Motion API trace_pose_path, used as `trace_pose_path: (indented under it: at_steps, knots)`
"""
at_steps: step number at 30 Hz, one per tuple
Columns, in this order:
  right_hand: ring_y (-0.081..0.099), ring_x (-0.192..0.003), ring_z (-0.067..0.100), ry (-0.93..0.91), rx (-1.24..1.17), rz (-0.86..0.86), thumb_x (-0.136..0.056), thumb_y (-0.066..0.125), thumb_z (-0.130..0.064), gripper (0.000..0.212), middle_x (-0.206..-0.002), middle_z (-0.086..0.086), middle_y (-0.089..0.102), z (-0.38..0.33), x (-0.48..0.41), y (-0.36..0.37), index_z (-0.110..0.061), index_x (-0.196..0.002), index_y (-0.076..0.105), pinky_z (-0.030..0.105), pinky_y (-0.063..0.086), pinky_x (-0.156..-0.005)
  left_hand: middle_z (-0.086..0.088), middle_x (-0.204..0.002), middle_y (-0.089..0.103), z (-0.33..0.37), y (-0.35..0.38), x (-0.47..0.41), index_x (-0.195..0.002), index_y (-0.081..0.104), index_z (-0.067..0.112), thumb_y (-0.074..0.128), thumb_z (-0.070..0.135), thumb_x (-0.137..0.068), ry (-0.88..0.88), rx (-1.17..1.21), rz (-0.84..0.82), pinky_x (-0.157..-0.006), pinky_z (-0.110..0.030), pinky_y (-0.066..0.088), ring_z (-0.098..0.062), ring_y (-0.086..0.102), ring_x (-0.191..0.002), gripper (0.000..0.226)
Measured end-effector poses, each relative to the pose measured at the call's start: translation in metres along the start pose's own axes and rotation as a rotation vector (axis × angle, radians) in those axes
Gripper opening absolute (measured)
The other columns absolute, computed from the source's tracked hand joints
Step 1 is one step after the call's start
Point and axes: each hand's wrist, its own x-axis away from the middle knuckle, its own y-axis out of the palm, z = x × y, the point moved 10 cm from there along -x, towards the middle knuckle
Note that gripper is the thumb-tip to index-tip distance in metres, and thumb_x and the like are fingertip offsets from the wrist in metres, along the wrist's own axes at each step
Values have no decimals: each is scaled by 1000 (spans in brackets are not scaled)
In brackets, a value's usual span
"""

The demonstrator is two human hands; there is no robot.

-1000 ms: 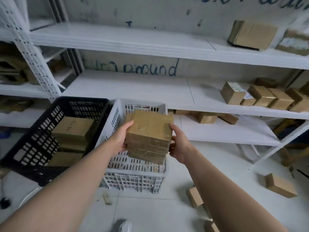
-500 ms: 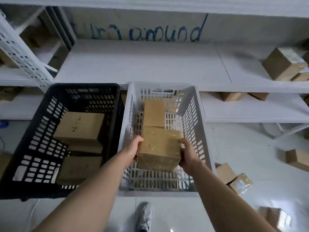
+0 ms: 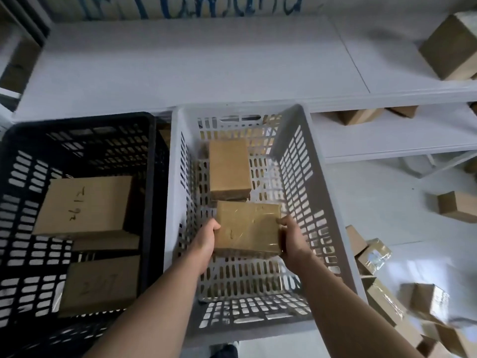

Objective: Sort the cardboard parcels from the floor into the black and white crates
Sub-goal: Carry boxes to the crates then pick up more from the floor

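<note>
A taped cardboard parcel (image 3: pixel 247 228) is low inside the white crate (image 3: pixel 304 161), gripped on its left side by my left hand (image 3: pixel 206 237) and on its right side by my right hand (image 3: pixel 290 239). Whether it touches the crate floor I cannot tell. Just beyond it in the same crate lies another parcel (image 3: pixel 228 169). The black crate (image 3: pixel 152 161) stands directly to the left and holds a large box with handwriting (image 3: pixel 82 204) on top of other boxes, plus a box (image 3: pixel 100 285) nearer me.
White shelving (image 3: pixel 193 60) runs behind the crates, with boxes on its right end (image 3: pixel 449 46) and on the lower shelf (image 3: pixel 358 116). Several loose parcels (image 3: pixel 374 254) lie on the floor right of the white crate. My shoe (image 3: pixel 224 351) shows below the crate.
Both hands have carried the parcel from above the white crate's rim down into it, beside the parcel lying there. My view has tilted downward and closer.
</note>
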Motion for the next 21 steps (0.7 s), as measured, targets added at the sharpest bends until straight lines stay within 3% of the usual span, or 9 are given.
trace_pose_path:
  at_steps: [2,4,6,8,12,15,17,19,21]
  knots:
    - [63,-88,28,9,0,10,-95,36,-30,40,-95,13,68,5,-7,-2,-7,-107,65,31,50,-65,-21,-113,63,-9,1,-18,-89,61,13,49,48,-54,-12,-14,-9,-104,-54,41,-36,57,-109,50]
    - [59,-73,22,22,30,38,-94,38,-23,29,-76,6,66,11,-13,-7,-10,-89,63,29,45,-63,-21,-116,62,-16,2,-28,-93,62,14,50,47,-53,-31,-31,-14,-105,-55,40,-37,57,-110,53]
    - [44,-55,15,32,39,53,-95,37,-18,29,-49,-5,51,13,-15,-7,-14,-70,50,25,35,-54,-20,-117,61,-22,3,-33,-94,62,14,47,45,-57,-46,-48,-10,-107,-53,38,-35,55,-111,50]
    - [42,-51,12,43,62,67,-97,36,-17,32,-42,-8,47,10,-10,-4,-16,-67,45,25,33,-53,-20,-119,60,-10,3,-14,-96,62,12,46,45,-63,-56,-72,14,-107,-50,37,-34,54,-113,49]
    - [53,-69,15,49,87,63,-96,36,-20,26,-74,3,58,8,-5,-4,-12,-83,57,27,39,-63,-18,-128,50,5,1,2,-120,53,4,40,32,-96,-29,-166,75,-94,-39,36,-31,47,-117,39]
    - [57,-98,19,9,127,60,-94,44,-26,26,-105,3,64,-6,9,-1,-13,-101,65,35,41,-89,-16,-140,46,27,4,12,-139,45,10,39,40,-97,86,-215,86,-104,-43,37,-32,45,-126,52]
    - [51,-116,20,-37,132,59,-97,47,-28,26,-121,1,60,-21,22,0,-15,-111,64,41,34,-104,-14,-136,51,42,4,20,-135,46,12,43,49,-89,165,-250,124,-101,-48,41,-32,51,-120,58]
    - [46,-121,20,-98,101,43,-99,49,-27,22,-125,1,57,-40,39,2,-20,-116,62,37,31,-107,-7,-120,58,60,3,38,-120,49,5,48,40,-93,247,-304,193,-88,-38,45,-26,56,-103,45]
    - [44,-130,23,-162,73,24,-98,53,-27,37,-137,3,53,-59,57,2,-17,-134,55,38,30,-112,-6,-107,61,80,4,58,-116,53,1,49,29,-96,336,-341,253,-80,-36,44,-24,57,-95,35]
